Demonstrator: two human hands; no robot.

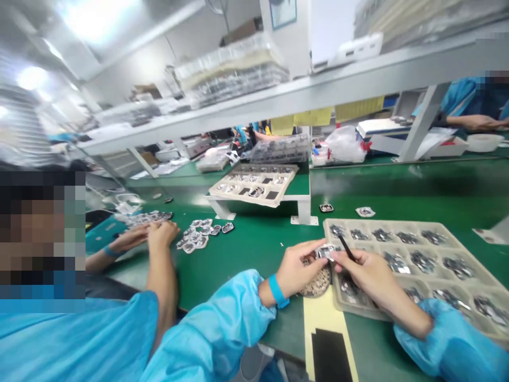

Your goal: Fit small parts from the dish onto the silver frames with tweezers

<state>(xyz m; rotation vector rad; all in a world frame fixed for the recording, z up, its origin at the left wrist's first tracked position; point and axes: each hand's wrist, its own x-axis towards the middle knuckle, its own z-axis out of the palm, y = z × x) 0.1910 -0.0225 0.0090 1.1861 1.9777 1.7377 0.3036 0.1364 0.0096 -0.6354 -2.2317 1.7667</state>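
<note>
My left hand (pixel 297 269), with a blue band on the wrist, pinches a small silver-and-white part (pixel 326 251) between thumb and fingers. Black tweezers (pixel 347 247), or a similar slim tool, are gripped in my right hand (pixel 371 276), whose fingertips meet the part's right side. Partly hidden under my left hand is a round dish (pixel 318 284) of tiny beige pieces. A translucent tray (pixel 449 232) with many compartments of shiny metal parts lies beneath and beyond my right hand.
At left, a co-worker's hands (pixel 161 233) work by a pile of parts (pixel 194 236). A second tray (pixel 254 199) rests on a small raised stand (pixel 304 209). Black sheets (pixel 332 355) lie on yellow paper (pixel 314 313) at the front edge. A shelf (pixel 246 112) spans overhead.
</note>
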